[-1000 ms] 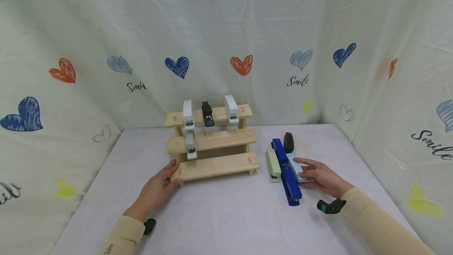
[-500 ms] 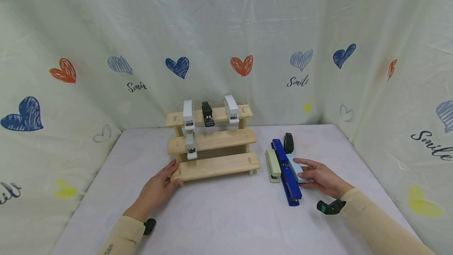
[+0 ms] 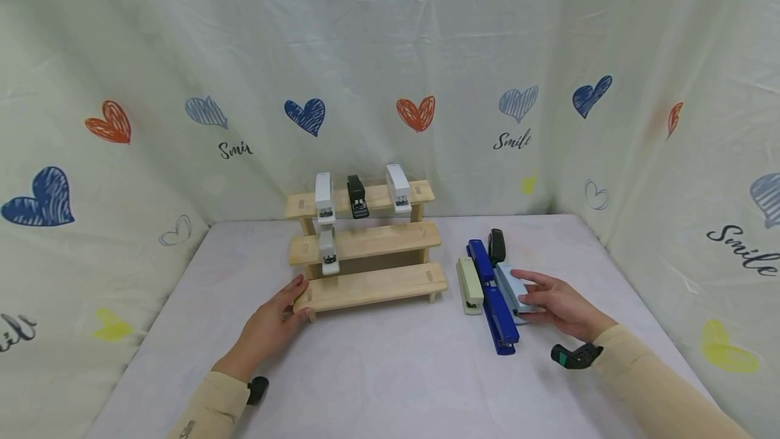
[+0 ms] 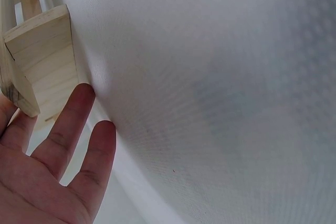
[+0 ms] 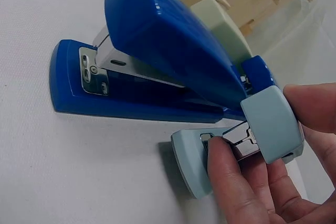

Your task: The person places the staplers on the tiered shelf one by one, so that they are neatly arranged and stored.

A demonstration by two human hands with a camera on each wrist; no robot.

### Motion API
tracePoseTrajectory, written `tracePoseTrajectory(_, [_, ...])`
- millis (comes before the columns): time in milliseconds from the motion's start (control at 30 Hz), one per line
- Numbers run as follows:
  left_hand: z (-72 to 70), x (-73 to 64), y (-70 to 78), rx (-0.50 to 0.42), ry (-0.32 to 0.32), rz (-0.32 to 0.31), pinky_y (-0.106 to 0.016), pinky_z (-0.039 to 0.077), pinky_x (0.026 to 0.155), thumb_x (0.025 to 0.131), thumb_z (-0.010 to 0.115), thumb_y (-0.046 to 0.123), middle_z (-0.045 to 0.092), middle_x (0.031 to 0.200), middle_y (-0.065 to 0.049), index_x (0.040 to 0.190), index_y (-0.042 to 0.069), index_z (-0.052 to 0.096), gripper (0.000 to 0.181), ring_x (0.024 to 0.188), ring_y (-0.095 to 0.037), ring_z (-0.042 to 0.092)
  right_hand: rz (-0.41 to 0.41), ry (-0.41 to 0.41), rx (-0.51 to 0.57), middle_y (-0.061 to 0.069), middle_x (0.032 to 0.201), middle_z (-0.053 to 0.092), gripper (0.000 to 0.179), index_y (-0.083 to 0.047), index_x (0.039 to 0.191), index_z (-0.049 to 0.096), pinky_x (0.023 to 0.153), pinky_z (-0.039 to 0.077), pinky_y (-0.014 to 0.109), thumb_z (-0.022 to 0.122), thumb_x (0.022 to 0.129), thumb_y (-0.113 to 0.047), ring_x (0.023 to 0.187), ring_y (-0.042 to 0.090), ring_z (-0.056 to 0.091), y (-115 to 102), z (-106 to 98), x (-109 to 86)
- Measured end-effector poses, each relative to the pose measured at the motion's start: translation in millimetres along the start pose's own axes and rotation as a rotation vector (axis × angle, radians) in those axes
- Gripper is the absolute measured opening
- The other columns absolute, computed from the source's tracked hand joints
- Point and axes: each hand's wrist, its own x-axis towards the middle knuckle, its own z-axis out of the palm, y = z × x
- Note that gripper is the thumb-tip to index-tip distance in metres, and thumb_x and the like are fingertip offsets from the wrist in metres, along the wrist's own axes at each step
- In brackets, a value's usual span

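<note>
My right hand (image 3: pixel 563 305) grips a light blue stapler (image 5: pixel 270 124) at the right of the table. In the right wrist view, fingers reach under and around its front end, with the thumb on its top cover. Close beside it lies a long dark blue stapler (image 3: pixel 500 314). My left hand (image 3: pixel 268 327) holds the left end of the lowest step of a three-tier wooden rack (image 3: pixel 378 288), thumb at the front corner and index finger behind. Its other fingers extend beside the plank in the left wrist view.
A pale green stapler (image 3: pixel 470 283) lies left of the long blue one, and a black stapler (image 3: pixel 496 245) behind. White staplers (image 3: pixel 324 196) and a black one (image 3: pixel 357 195) stand on the top tier; a light grey stapler (image 3: pixel 328 249) is on the middle tier.
My right hand has shifted slightly right with the light blue stapler, whose front end has drawn away from the long blue one. The left hand and the rack have not moved.
</note>
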Motion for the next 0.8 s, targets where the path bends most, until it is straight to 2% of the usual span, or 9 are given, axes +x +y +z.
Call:
tracePoseTrajectory(400, [2.5,-1.0,-0.4,-0.006,0.011,0.021,-0.051,0.051,0.088,0.097,0.067,0.033,0.035,0.158,-0.010,0.152,0.007,0.041,0.066,0.111,-0.033,0.064,-0.028,0.007,-0.030,0.028,0.161,0.003,0.064,-0.004,0.157,0.026,0.096,0.050,0.047,0.055,0.101,-0.006,0.120,0.037,0.046,-8.7,-11.4,-10.6])
tracePoseTrajectory(500, [2.5,-0.7,-1.1,0.000,0.012,0.026,-0.051,0.051,0.088,0.098,0.067,0.032,0.034,0.159,-0.010,0.152,0.006,0.041,0.066,0.111,-0.032,0.064,-0.034,0.015,-0.028,0.025,0.162,0.002,0.064,-0.005,0.158,0.026,0.097,0.050,0.047,0.055,0.100,-0.006,0.123,0.040,0.041,-12.5,-14.0,-12.4])
tracePoseTrajectory(700, [1.3,0.0,-1.9,0.006,0.013,0.019,-0.050,0.051,0.089,0.098,0.066,0.033,0.034,0.159,-0.008,0.153,0.008,0.041,0.065,0.112,-0.031,0.063,-0.062,0.020,-0.057,0.025,0.162,0.002,0.068,-0.007,0.158,0.025,0.097,0.050,0.047,0.059,0.099,-0.008,0.136,0.047,0.022,-28.2,-13.2,-15.7])
tracePoseTrajectory(800, [1.4,0.0,-2.3,0.008,0.013,0.016,-0.050,0.051,0.090,0.098,0.066,0.033,0.033,0.159,-0.008,0.153,0.008,0.041,0.065,0.113,-0.032,0.063,-0.087,0.009,-0.085,0.025,0.161,0.004,0.069,-0.007,0.158,0.025,0.096,0.050,0.046,0.060,0.099,-0.009,0.136,0.048,0.019,-40.4,-9.4,-17.5])
